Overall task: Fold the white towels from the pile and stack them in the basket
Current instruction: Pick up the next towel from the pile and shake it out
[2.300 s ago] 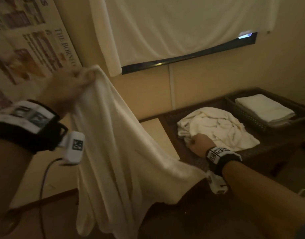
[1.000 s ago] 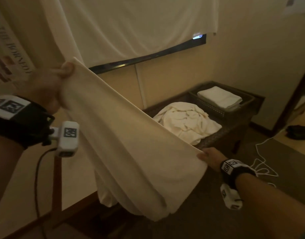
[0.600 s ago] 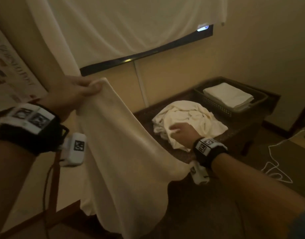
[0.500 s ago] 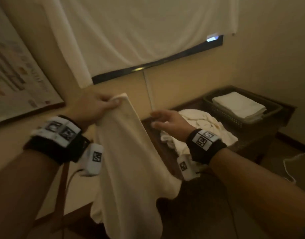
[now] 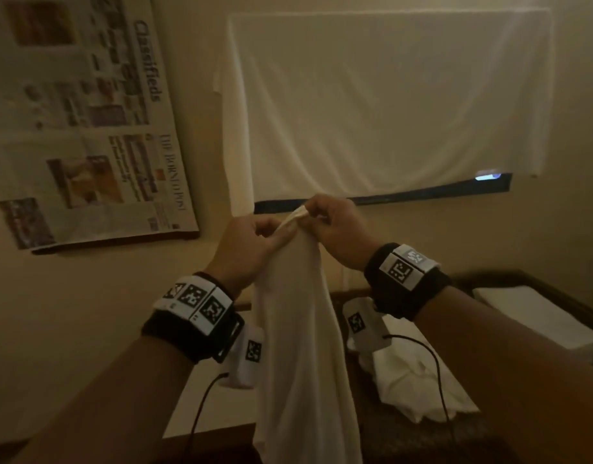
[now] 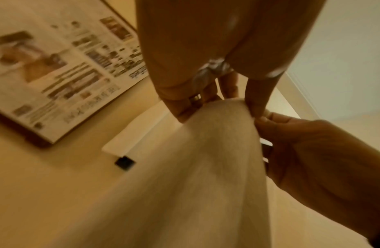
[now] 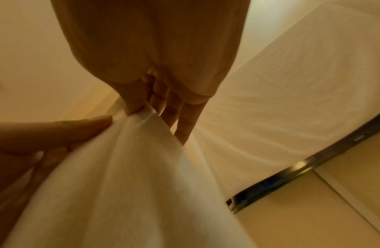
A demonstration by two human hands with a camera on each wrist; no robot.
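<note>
A white towel (image 5: 301,346) hangs straight down in front of me, held up at chest height by its top corner. My left hand (image 5: 254,242) pinches that corner from the left and my right hand (image 5: 332,229) pinches it from the right, the two hands almost touching. The left wrist view shows the towel (image 6: 184,176) pinched between thumb and fingers; the right wrist view shows the hemmed edge of the towel (image 7: 142,159) gripped the same way. The pile of white towels (image 5: 419,386) lies on the dark table. A folded towel (image 5: 536,313) sits in the basket at the right.
A newspaper (image 5: 87,128) hangs on the wall at the left. A white cloth (image 5: 388,102) covers the window above its dark sill (image 5: 388,195). The dark woven table (image 5: 422,437) fills the lower right. Cables trail from both wrist cameras.
My right hand left the pile and came up to the left hand, taking hold of the towel's top corner. The towel went from spread wide to hanging in one narrow drop.
</note>
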